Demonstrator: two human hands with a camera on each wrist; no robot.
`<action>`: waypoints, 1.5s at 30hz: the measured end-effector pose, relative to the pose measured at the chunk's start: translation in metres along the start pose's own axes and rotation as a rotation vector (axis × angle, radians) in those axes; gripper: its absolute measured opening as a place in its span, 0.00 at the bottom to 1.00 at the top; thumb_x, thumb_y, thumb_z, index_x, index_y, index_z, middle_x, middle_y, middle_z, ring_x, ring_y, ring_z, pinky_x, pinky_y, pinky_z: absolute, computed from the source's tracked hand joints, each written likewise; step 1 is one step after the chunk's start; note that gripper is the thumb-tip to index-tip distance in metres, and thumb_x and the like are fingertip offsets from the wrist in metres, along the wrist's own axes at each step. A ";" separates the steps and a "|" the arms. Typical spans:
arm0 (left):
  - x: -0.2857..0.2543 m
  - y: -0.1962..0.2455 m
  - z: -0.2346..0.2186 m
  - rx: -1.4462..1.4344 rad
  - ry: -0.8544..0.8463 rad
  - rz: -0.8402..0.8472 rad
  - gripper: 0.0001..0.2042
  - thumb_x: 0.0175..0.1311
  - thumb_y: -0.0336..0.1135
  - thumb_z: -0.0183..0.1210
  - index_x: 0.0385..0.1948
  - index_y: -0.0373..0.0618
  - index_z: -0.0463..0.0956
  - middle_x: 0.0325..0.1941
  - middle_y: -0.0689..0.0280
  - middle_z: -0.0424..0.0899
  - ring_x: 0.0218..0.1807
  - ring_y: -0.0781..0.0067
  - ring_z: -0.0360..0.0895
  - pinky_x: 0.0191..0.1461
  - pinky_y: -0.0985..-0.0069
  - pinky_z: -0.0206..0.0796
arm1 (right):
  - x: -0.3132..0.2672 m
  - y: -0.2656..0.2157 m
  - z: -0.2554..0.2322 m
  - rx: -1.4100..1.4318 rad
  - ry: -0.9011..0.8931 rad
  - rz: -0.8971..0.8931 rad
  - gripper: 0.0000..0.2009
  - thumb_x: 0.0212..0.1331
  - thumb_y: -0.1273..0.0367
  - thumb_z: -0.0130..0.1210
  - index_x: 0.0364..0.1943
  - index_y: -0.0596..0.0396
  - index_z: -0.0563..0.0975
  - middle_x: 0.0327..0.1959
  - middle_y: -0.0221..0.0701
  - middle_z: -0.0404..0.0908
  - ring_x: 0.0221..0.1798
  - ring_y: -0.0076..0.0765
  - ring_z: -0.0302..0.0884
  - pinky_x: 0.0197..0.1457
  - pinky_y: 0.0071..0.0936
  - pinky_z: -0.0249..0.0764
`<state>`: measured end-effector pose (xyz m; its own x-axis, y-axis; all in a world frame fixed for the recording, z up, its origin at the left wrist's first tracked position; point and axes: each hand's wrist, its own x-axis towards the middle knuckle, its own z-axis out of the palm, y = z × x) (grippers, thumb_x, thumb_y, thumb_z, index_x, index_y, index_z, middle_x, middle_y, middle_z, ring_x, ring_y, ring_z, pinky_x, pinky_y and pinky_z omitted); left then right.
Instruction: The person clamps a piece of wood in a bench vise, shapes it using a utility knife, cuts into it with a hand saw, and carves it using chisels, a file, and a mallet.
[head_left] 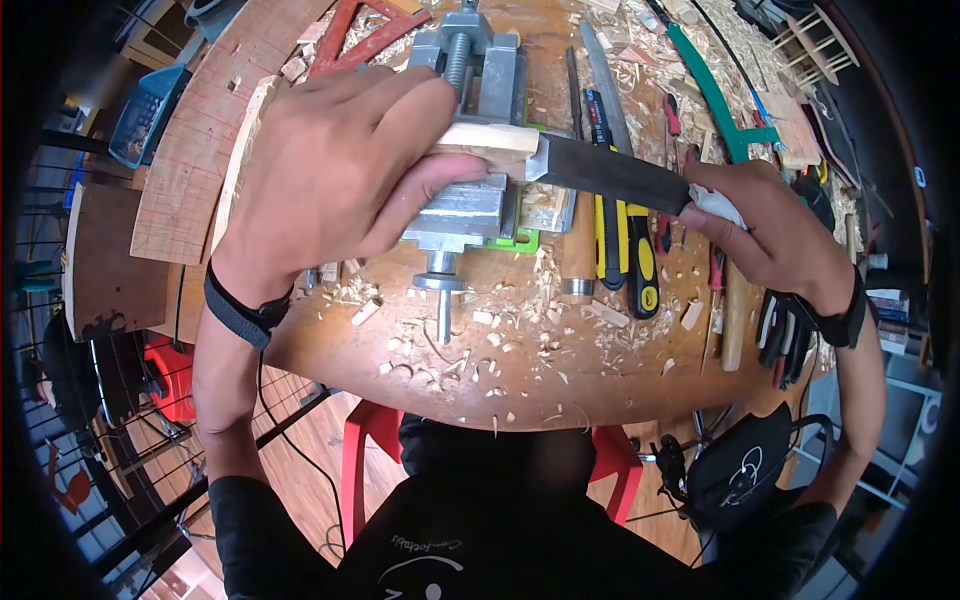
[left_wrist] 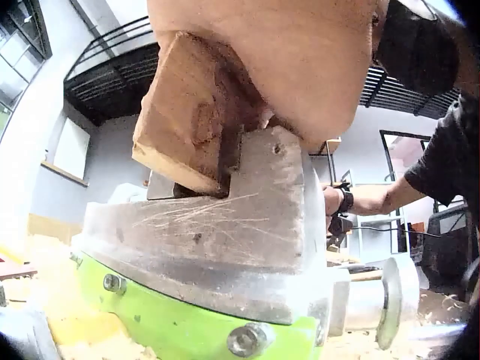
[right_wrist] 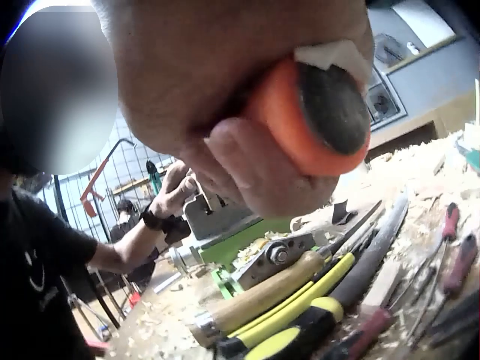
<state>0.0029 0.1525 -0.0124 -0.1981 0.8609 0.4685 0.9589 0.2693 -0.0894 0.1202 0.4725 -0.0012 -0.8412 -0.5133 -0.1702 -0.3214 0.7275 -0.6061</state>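
Note:
In the head view my left hand [head_left: 330,170] grips a pale wood block [head_left: 490,138], its thumb along the near side. The block stands tilted in the jaws of a grey metal vise [head_left: 455,215], as the left wrist view also shows. My right hand [head_left: 775,225] holds a wide chisel [head_left: 615,178], its bright bevelled edge right at the block's right end. The right wrist view shows the fingers curled round the chisel's orange handle [right_wrist: 277,109]. A white wrap [head_left: 720,205] shows by the right thumb.
Right of the vise lie a wooden-handled tool [head_left: 578,255], yellow-and-black tools [head_left: 642,270] and red-handled screwdrivers [head_left: 671,115]. A green saw [head_left: 705,85] is farther back. Shavings [head_left: 430,360] litter the table. A large marked board [head_left: 205,150] and blue basket [head_left: 150,115] stand left.

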 end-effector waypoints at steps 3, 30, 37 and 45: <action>-0.002 0.001 0.006 -0.025 0.042 -0.023 0.19 0.59 0.46 0.66 0.28 0.41 0.70 0.27 0.57 0.74 0.26 0.50 0.73 0.31 0.64 0.64 | -0.001 0.000 0.008 -0.317 0.259 -0.125 0.12 0.68 0.64 0.57 0.41 0.60 0.78 0.23 0.44 0.79 0.28 0.52 0.80 0.31 0.40 0.70; 0.002 0.006 0.006 0.058 0.068 -0.025 0.19 0.59 0.52 0.66 0.26 0.46 0.71 0.23 0.65 0.73 0.23 0.64 0.76 0.25 0.71 0.65 | 0.009 0.003 0.012 -0.129 0.154 0.028 0.16 0.68 0.58 0.57 0.47 0.57 0.78 0.27 0.45 0.83 0.33 0.55 0.83 0.36 0.44 0.74; 0.001 0.006 0.009 0.031 0.101 -0.033 0.20 0.60 0.52 0.64 0.24 0.46 0.71 0.21 0.64 0.71 0.21 0.63 0.74 0.24 0.70 0.63 | 0.012 0.012 0.026 -0.104 0.159 -0.015 0.17 0.67 0.57 0.58 0.44 0.59 0.76 0.27 0.47 0.81 0.33 0.58 0.81 0.35 0.46 0.73; 0.002 0.007 0.006 0.030 0.070 -0.037 0.20 0.60 0.52 0.64 0.23 0.45 0.70 0.22 0.64 0.71 0.20 0.65 0.73 0.23 0.71 0.63 | 0.019 0.026 0.038 -0.081 0.256 -0.131 0.18 0.67 0.56 0.58 0.42 0.59 0.76 0.29 0.49 0.81 0.34 0.61 0.79 0.35 0.49 0.72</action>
<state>0.0077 0.1590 -0.0175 -0.2176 0.8179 0.5326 0.9445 0.3140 -0.0964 0.1127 0.4641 -0.0500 -0.8694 -0.4809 0.1133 -0.4593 0.7022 -0.5440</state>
